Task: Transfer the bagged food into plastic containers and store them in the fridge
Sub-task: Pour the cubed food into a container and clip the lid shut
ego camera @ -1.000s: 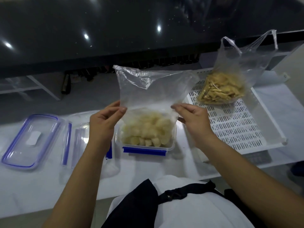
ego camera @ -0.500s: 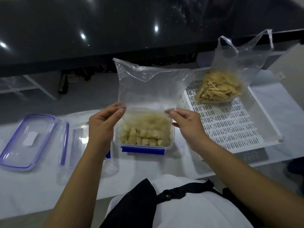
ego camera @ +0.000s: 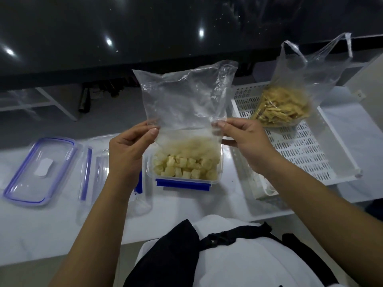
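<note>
I hold a clear plastic bag (ego camera: 184, 100) upended over a clear container with blue clips (ego camera: 182, 181). My left hand (ego camera: 130, 148) pinches its left edge and my right hand (ego camera: 244, 139) pinches its right edge. Pale cut food pieces (ego camera: 184, 166) lie in the container, and the bag's lower end hangs into it. A second tied bag of yellowish strips (ego camera: 284, 108) stands in a white slotted tray (ego camera: 306, 154) to the right.
A blue-rimmed lid (ego camera: 39, 170) lies at the left on the white counter (ego camera: 41, 228). Between the lid and my left arm lies another clear container with blue clips (ego camera: 91, 175). A dark glossy wall stands behind the counter.
The bag has been lifted higher above the container, and more of the pale pieces have dropped out of it. Both hands have kept their pinch on its edges.
</note>
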Action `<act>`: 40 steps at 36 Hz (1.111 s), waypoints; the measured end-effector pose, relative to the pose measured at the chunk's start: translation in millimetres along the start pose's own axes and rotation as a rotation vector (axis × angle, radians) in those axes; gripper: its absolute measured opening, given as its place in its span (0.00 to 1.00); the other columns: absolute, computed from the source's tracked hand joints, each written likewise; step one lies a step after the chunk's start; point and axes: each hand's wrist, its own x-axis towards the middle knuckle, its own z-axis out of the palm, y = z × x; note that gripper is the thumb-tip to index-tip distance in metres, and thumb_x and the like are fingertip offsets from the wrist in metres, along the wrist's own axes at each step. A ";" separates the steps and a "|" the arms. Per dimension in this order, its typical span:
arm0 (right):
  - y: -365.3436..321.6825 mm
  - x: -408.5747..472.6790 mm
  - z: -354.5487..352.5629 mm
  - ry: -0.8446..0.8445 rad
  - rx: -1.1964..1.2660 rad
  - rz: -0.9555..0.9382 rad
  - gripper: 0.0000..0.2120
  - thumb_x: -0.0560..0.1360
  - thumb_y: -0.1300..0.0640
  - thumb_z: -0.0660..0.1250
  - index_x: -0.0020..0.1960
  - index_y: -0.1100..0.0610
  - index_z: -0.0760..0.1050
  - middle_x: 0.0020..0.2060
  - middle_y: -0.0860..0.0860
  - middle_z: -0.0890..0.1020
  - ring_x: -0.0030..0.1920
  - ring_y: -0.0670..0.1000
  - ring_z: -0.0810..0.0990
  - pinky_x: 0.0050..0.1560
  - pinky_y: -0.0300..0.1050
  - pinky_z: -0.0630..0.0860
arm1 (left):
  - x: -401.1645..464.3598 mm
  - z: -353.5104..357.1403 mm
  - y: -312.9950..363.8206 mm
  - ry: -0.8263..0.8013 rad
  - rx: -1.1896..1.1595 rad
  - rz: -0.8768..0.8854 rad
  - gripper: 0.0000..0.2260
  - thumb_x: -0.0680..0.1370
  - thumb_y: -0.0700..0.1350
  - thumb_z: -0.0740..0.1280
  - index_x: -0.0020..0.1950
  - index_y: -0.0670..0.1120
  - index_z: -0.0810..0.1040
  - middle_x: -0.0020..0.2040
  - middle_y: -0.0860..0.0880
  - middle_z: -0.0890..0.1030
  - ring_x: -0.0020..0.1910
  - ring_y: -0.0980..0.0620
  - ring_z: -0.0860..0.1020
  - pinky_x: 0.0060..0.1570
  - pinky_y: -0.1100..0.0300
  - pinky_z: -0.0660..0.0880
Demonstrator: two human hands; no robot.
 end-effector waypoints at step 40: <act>-16.5 -4.2 -5.4 0.074 0.003 -0.067 0.06 0.77 0.62 0.70 0.50 0.55 0.84 0.47 0.54 0.87 0.52 0.56 0.85 0.56 0.57 0.82 | 12.1 -4.4 26.0 -0.002 -0.107 0.104 0.05 0.76 0.47 0.73 0.50 0.53 0.87 0.49 0.50 0.87 0.51 0.48 0.84 0.52 0.56 0.80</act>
